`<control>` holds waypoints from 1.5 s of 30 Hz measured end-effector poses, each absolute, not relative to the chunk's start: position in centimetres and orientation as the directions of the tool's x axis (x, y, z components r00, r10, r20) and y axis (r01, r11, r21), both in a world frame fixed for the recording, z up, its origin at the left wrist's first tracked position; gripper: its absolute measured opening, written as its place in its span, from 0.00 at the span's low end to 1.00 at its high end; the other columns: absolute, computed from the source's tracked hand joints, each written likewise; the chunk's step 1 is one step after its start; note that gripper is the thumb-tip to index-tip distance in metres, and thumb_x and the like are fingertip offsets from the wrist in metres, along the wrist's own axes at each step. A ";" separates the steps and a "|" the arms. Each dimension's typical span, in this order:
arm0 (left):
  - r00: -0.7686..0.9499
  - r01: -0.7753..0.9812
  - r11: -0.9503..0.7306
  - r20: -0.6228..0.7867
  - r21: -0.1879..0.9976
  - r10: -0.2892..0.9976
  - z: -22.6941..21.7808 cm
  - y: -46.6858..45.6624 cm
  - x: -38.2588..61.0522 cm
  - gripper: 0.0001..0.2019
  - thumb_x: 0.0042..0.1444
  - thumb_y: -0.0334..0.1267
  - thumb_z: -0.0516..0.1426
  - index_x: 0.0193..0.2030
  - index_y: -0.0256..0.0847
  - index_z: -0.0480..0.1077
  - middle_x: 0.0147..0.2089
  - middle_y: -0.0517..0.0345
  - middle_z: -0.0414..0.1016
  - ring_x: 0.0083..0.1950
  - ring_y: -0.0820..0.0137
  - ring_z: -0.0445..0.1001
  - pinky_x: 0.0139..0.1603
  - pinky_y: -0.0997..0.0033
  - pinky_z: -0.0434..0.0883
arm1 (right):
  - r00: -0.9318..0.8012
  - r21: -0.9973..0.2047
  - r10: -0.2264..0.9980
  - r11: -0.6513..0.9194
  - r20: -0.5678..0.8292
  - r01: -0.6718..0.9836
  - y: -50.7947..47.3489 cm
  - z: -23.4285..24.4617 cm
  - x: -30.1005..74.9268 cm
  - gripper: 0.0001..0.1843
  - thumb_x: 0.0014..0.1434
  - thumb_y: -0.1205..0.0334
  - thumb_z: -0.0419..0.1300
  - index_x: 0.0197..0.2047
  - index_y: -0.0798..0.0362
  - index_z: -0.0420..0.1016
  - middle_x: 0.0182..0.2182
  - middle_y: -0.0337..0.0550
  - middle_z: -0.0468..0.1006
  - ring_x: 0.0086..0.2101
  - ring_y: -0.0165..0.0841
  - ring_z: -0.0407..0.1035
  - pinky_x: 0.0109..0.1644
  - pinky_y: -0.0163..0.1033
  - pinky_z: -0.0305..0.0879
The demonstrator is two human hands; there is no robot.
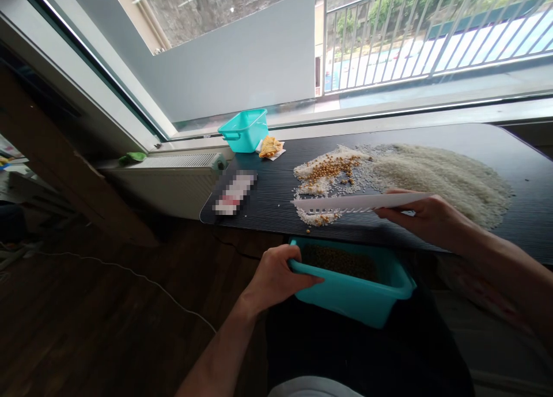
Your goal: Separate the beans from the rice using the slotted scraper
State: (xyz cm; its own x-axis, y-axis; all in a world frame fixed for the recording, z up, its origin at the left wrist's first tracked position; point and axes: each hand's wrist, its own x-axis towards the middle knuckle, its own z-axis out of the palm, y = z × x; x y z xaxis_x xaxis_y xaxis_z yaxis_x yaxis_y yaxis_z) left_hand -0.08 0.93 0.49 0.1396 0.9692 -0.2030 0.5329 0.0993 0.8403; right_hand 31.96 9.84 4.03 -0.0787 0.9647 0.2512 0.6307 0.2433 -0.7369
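Observation:
My left hand (274, 273) grips the left rim of a teal plastic bin (345, 290), its thumb along the outer wall. Small brownish grains (341, 260) cover the bin's bottom. In my right hand (425, 215) is a thin white plastic sheet (363, 202) with a row of slots along its lower edge, held on edge over the tabletop. Around the sheet lie white rice (436, 169), in a broad heap to the right, and round tan beans (332, 169) mixed with rice to the left. A few beans and grains lie on the near side of the sheet.
A second teal bin (245, 133) stands at the back left of the dark table (276, 184), beside a crumpled yellowish item (271, 147) on white paper. A blurred-out phone-shaped object (235, 194) lies at the left edge. Behind are a window and a radiator (173, 178).

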 end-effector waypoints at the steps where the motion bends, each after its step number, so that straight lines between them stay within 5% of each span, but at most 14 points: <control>1: 0.136 0.542 0.094 -0.198 0.835 0.971 0.6 0.9 0.0 0.27 0.42 0.46 0.78 0.22 0.43 0.62 0.25 0.71 0.59 0.31 0.74 0.59 0.31 0.71 0.54 | -0.121 -0.737 0.963 0.261 0.239 0.623 9.5 4.1 32.2 0.27 0.49 0.29 0.70 0.27 0.46 0.89 0.25 0.43 0.86 0.29 0.41 0.80 0.34 0.41 0.74; 8: 0.138 0.537 0.114 -0.220 0.836 0.966 0.9 0.8 0.1 0.27 0.42 0.44 0.79 0.22 0.44 0.62 0.25 0.71 0.59 0.30 0.75 0.59 0.30 0.71 0.54 | -0.199 -0.738 0.958 0.285 0.205 0.611 7.3 3.8 32.8 0.29 0.57 0.30 0.66 0.30 0.47 0.91 0.28 0.49 0.89 0.30 0.43 0.81 0.35 0.45 0.76; 18: 0.117 0.545 0.133 -0.232 0.828 0.966 1.2 0.5 0.0 0.27 0.42 0.43 0.79 0.23 0.43 0.63 0.26 0.71 0.60 0.31 0.74 0.60 0.30 0.71 0.55 | -0.172 -0.696 0.963 0.268 0.207 0.666 6.4 1.8 35.3 0.37 0.54 0.18 0.64 0.30 0.45 0.90 0.31 0.50 0.91 0.31 0.48 0.82 0.36 0.49 0.78; 24: 0.110 0.554 0.134 -0.231 0.822 0.967 1.2 0.5 0.0 0.26 0.42 0.43 0.79 0.22 0.43 0.63 0.26 0.71 0.60 0.31 0.74 0.59 0.31 0.71 0.54 | -0.141 -0.705 0.968 0.246 0.206 0.665 6.5 2.5 34.3 0.34 0.57 0.22 0.65 0.30 0.46 0.89 0.28 0.50 0.89 0.30 0.44 0.80 0.37 0.47 0.77; 45: 0.081 0.521 0.177 -0.255 0.835 0.964 1.1 0.4 0.0 0.27 0.40 0.46 0.79 0.22 0.44 0.62 0.25 0.71 0.59 0.30 0.74 0.59 0.30 0.71 0.53 | -0.136 -0.683 0.963 0.261 0.231 0.683 6.5 3.1 34.3 0.40 0.53 0.15 0.61 0.28 0.45 0.87 0.25 0.47 0.87 0.26 0.43 0.80 0.31 0.46 0.76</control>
State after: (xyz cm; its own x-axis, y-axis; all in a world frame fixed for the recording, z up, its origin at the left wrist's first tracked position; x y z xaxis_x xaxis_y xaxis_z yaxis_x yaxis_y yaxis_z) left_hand 0.03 0.43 1.09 0.0805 0.9636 -0.2550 0.5212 0.1774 0.8348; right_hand 34.29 6.54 3.07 -0.1364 0.9633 0.2312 0.6827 0.2606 -0.6827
